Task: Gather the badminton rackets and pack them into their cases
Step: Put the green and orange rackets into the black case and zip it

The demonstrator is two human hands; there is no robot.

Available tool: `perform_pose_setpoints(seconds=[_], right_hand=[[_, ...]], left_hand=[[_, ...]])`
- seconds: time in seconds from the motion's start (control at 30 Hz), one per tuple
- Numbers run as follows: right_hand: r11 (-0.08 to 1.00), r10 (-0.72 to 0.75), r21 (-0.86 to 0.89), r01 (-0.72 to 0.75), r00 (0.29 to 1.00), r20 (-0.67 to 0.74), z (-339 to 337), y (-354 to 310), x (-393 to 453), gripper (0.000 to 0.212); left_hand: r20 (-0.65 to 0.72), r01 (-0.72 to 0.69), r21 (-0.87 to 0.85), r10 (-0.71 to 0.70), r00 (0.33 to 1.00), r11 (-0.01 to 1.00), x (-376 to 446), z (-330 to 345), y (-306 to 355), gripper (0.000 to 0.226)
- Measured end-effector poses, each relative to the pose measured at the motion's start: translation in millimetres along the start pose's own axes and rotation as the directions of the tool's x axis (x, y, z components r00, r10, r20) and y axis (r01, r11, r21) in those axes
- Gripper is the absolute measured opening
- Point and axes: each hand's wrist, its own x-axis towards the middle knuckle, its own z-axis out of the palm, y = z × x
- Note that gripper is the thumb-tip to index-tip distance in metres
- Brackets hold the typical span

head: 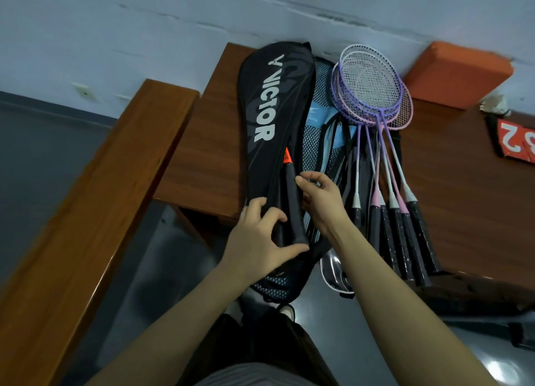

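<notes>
A black racket case with white lettering lies on the brown wooden table, its narrow end toward me. A black racket handle with an orange collar sticks out of that end. My left hand grips the case's lower end beside the handle. My right hand pinches the case edge at the handle's right side. Several purple and pink rackets lie stacked to the right, grips pointing toward me. Under them lie blue and black mesh cases.
A lower wooden bench runs along the left. At the back right sit an orange block, a shuttlecock and a red number card. A grey wall stands behind the table. Dark floor lies below.
</notes>
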Motion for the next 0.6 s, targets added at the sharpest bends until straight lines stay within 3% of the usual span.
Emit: perform_pose_setpoints(seconds=[0.1,0.33,0.47,0.6], right_hand=[[0.999,0.005,0.051,-0.006,1.0,0.017,10.4,0.5,-7.9,0.017],[0.978,0.084,0.168,-0.127,0.966,0.243,13.5,29.0,-50.4,0.041],[0.963,0.03,0.248,-0.106,0.956,0.292,14.3,31.1,-66.6,0.034],[0.98,-0.005,0.188,-0.058,0.947,0.32,9.9,23.8,-72.4,0.032]], left_hand=[[-0.125,-0.039,-0.085,0.029,0.992,0.996,2.5,-6.2,-10.7,0.054],[-0.195,-0.071,-0.13,0.045,0.98,0.989,9.8,-26.5,-31.7,0.054],[-0.14,-0.058,-0.167,0.035,0.99,0.984,14.0,-33.7,-32.5,0.055],[0.014,-0.001,-0.223,0.004,1.0,0.975,10.1,-40.6,-31.1,0.052]])
